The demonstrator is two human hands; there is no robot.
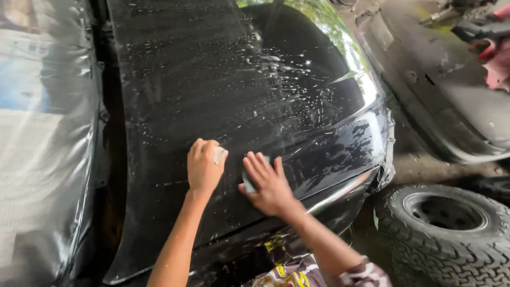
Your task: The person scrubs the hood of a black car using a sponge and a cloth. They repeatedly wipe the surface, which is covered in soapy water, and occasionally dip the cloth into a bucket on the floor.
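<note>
left hand (203, 167): curled tight on a pale pad (219, 154), near part of the wet black hood (223, 79)
right hand (268, 183): just right of it, fingers spread flat, pressing a grey pad (247, 183)
unwiped suds (276, 66): far and right, my right hand nearer

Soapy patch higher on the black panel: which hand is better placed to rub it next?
Probably the right hand: it lies flat on its pad, nearer the suds on the panel. The left hand sits further left.
</note>
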